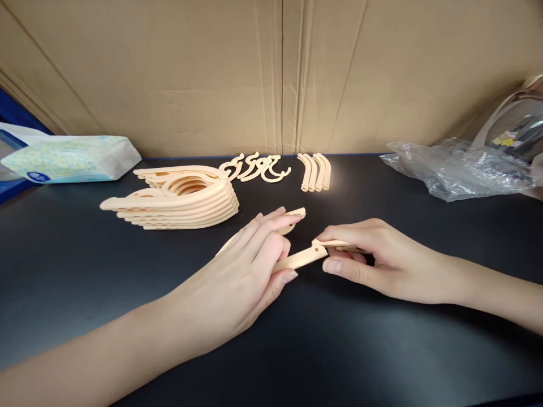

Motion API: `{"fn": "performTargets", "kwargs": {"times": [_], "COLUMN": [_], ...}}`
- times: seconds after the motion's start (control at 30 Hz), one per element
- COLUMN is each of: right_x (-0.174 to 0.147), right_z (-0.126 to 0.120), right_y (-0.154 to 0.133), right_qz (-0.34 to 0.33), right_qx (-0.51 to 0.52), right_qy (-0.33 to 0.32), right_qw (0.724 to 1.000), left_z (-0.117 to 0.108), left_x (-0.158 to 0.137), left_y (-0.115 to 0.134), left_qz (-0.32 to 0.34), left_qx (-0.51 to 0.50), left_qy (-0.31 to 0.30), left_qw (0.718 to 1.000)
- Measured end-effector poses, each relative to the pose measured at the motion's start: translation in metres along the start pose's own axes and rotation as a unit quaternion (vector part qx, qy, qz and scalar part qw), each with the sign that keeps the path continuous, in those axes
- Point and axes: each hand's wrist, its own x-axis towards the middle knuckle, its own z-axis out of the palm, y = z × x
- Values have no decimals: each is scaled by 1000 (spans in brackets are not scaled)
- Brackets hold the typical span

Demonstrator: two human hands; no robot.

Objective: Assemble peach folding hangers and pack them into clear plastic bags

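My left hand (250,249) is closed over a cream plastic hanger piece (301,259), with one end jutting out toward the right. The piece's other end (297,213) shows past my fingertips; the middle is hidden under the hand. Between thumb and fingers, my right hand (377,260) pinches a thin cream hanger arm (337,243). Its tip meets the end with the small hole on the left-hand piece. Beyond my left hand lies a stack of cream hangers (190,212), nested on each other.
Loose cream hooks (254,167) lie at the back, beside several curved hanger arms (316,172). A tissue pack (76,158) is at the far left. Clear plastic bags (458,169) crowd the right rear. Cardboard (190,73) stands behind the black table (318,350).
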Motion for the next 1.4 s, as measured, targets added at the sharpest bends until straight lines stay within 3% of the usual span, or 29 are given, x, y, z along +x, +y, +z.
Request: {"fn": "performTargets", "kwargs": {"times": [0.2, 0.33, 0.57, 0.8, 1.13, 1.4], "right_x": [0, -1, -5, -5, -2, -5], "right_z": [3, 4, 7, 8, 3, 3], "right_y": [-1, 0, 6, 5, -2, -4], "right_qz": [-9, -44, -103, -157, -232, -243], "right_qx": [-11, -22, -160, -373, -521, -562], "right_qy": [6, 12, 31, 79, 106, 134], "right_qw": [1000, 999, 981, 911, 815, 779], "left_z": [2, 2, -1, -1, 0, -1], "left_x": [1, -1, -1, -1, -2, -1], "left_y": [1, 3, 1, 1, 0, 0], "left_qz": [20, 27, 31, 37, 33, 44], "left_qx": [42, 54, 43, 43, 33, 37], "left_qy": [26, 13, -7, -10, -8, -11], "left_qw": [999, 998, 999, 998, 999, 998]}}
